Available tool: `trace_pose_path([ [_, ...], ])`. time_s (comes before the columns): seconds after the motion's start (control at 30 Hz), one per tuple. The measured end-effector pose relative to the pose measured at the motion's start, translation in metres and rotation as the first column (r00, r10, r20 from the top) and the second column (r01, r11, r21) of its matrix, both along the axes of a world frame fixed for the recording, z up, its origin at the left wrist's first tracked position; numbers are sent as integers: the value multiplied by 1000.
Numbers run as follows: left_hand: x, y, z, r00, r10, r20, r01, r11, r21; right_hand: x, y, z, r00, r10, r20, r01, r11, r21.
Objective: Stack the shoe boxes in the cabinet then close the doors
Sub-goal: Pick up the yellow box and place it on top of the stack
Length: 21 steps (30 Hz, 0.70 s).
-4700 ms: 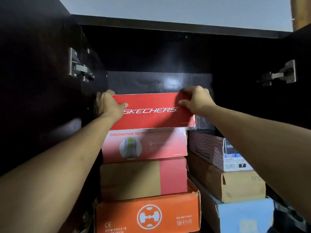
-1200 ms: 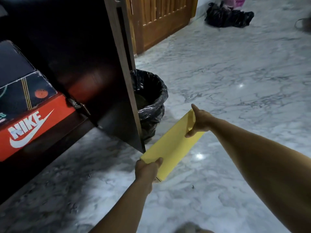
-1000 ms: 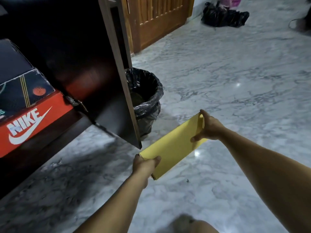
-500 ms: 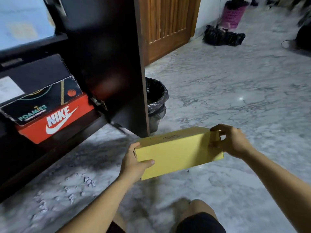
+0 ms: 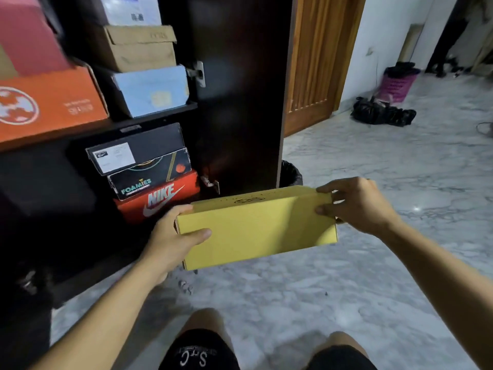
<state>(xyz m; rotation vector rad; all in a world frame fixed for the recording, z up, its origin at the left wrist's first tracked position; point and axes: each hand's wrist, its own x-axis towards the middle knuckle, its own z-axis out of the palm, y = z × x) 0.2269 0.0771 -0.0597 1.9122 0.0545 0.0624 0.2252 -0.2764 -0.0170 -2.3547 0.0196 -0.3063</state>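
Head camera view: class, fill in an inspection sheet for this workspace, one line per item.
Surface: grey marble floor, bare near the cabinet.
Job's things: yellow shoe box held in the air; Nike box under Foamies box on the lower shelf; cabinet door open.
Clutter: lined bin, black bags, pink basket.
Hands: left hand and right hand grip the box ends.
Cables: nothing seen.
Surroundings: wooden door.

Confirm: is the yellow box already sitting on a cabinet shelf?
No, the yellow box is held off the floor between the left hand and right hand.
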Motion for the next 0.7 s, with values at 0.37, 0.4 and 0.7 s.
trace_pose_path([
  [0.37,-35,110,117,881,333,337,-303,943,-140,17,130,109,903,178,390,-137,982,-131],
  [0.4,-35,117,129,853,358,379,-320,933,-163,20,141,120,886,194,421,-151,980,-132],
  [0.7,-17,172,238,664,368,651,-468,884,-22,54,218,220,791,237,564,-204,971,-122],
])
